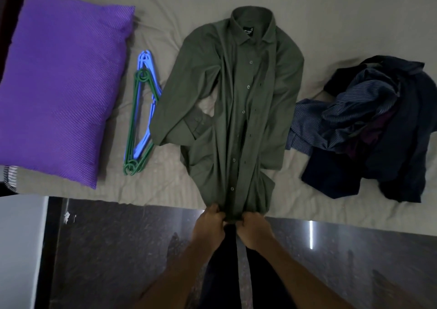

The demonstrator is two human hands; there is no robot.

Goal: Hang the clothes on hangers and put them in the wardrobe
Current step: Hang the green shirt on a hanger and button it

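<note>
An olive-green button shirt lies flat on the bed, collar away from me, its hem at the near edge. My left hand and my right hand pinch the hem side by side, just left and right of the button strip. A stack of green and blue plastic hangers lies to the left of the shirt, partly under its sleeve. No wardrobe is in view.
A purple pillow lies at the left of the bed. A heap of dark and striped clothes sits at the right. Dark polished floor runs below the bed edge where I stand.
</note>
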